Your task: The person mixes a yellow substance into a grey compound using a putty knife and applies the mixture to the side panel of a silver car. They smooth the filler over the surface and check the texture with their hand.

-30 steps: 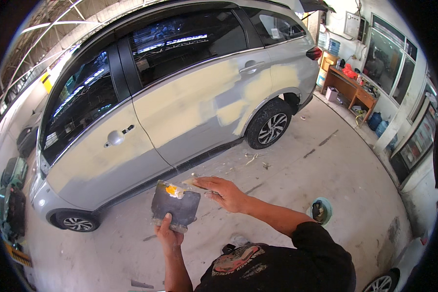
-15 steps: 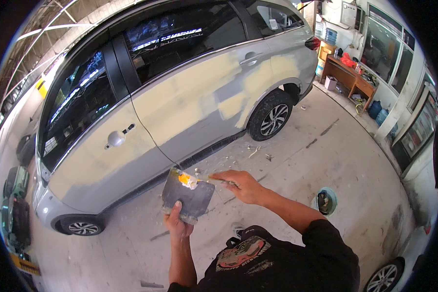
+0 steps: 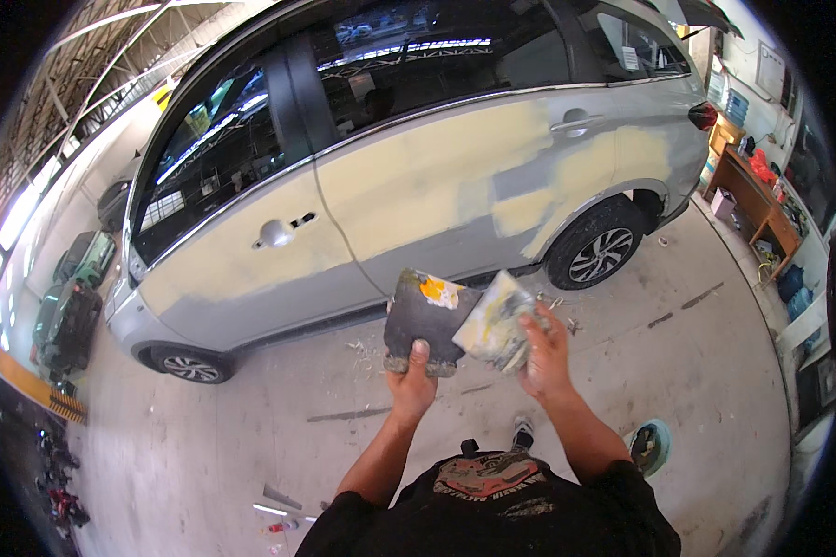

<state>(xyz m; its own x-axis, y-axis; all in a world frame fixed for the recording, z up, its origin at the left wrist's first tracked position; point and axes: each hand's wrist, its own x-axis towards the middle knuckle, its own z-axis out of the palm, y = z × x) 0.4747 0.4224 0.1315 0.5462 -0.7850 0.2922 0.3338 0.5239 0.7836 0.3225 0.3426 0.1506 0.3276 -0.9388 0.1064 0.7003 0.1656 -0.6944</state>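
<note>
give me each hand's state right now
Left hand: closed, holding the dark grey board by its near edge.
Right hand: closed, holding the smeared pale spreader.

The plate [image 3: 424, 327] is left of the spreader [image 3: 498, 317], before the car [image 3: 427, 190].

Car [image 3: 418, 200] beyond board [image 3: 424, 325], room leftward

Head-worn fisheye view, downward over near left hand [image 3: 412, 384] and right hand [image 3: 546, 360], car [image 3: 423, 204] beyond.
</note>
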